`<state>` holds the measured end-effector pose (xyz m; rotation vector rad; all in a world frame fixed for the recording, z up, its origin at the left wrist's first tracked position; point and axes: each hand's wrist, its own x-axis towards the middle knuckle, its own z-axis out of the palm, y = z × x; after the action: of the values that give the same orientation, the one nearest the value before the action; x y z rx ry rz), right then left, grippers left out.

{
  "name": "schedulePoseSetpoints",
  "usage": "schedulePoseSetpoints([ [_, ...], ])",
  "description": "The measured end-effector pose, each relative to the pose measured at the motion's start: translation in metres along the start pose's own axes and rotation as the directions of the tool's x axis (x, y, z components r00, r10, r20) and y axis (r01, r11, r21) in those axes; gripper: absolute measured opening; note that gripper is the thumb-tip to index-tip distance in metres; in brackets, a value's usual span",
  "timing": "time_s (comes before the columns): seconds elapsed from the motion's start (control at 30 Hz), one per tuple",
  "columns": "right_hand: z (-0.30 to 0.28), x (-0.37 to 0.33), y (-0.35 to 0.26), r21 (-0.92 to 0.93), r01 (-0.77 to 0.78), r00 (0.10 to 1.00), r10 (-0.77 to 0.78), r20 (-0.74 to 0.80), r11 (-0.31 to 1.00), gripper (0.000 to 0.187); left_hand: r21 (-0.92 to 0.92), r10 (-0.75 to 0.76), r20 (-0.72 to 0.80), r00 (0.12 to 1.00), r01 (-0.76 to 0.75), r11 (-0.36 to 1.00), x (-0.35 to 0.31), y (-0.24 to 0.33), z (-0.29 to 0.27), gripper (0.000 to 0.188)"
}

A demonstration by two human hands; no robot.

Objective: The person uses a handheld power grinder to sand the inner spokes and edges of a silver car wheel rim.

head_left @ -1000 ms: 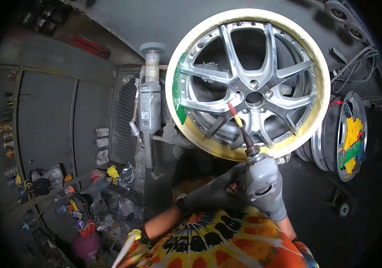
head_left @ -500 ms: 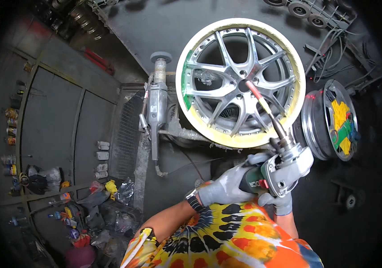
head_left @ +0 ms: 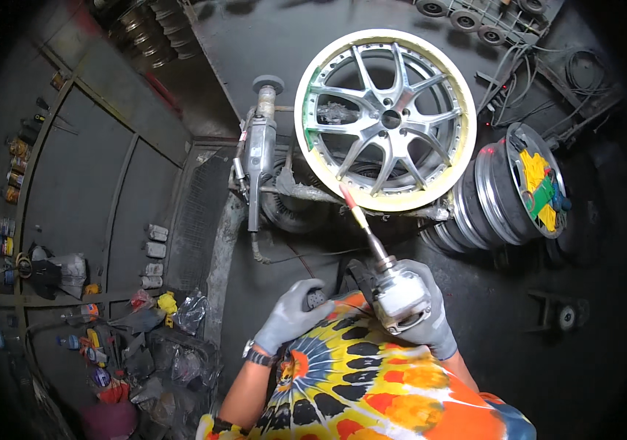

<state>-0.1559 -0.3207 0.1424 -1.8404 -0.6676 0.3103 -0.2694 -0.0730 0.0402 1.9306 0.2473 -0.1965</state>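
Both gloved hands were closed, the right hand (head_left: 420, 315) on the grinder (head_left: 398, 293) and the left hand (head_left: 291, 315) on its side handle, so the tip should approach the far wheel (head_left: 385, 121) steadily.

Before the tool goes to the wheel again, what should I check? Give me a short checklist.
1. Right hand grips the handheld power tool: ok.
2. Left hand on the dark handle: ok.
3. Both hands gloved: ok.
4. Tool tip touching the alloy wheel: cannot tell.
5. Yellowish masking on the wheel rim: ok.
6. Wheel firmly fixed on its stand: cannot tell.
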Motion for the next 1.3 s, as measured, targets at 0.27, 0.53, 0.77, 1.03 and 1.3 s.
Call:
schedulePoseSetpoints([
  [0.27, -0.021, 0.023, 0.004, -0.024, 0.007, 0.994, -0.004, 0.105, 1.0, 0.083, -0.735, 0.02, 0.051, 0.999, 0.024, 0.678, -0.01, 0.027, 0.0, 0.069],
  [0.53, -0.075, 0.077, 0.04, -0.134, 0.107, 0.984, -0.085, 0.159, 0.985, 0.08, -0.823, 0.34, 0.219, 0.915, -0.015, 0.568, 0.113, 0.112, 0.043, 0.114],
  [0.77, -0.141, 0.124, 0.079, -0.049, -0.11, 0.968, 0.118, 0.222, 0.993, 0.076, -0.762, 0.311, 0.362, 0.879, 0.087, 0.641, 0.213, 0.158, 0.077, 0.129],
  [1.03, -0.172, 0.178, 0.115, 0.13, -0.065, 0.949, 0.021, 0.314, 0.989, 0.068, -0.4, 0.336, 0.25, 0.908, -0.219, 0.89, 0.251, 0.163, 0.089, 0.083],
  [1.3, -0.18, 0.198, 0.133, 0.006, -0.116, 0.886, 0.101, 0.452, 0.993, 0.074, -0.669, 0.299, 0.17, 0.939, -0.113, 0.735, 0.278, 0.153, 0.088, 0.095],
])
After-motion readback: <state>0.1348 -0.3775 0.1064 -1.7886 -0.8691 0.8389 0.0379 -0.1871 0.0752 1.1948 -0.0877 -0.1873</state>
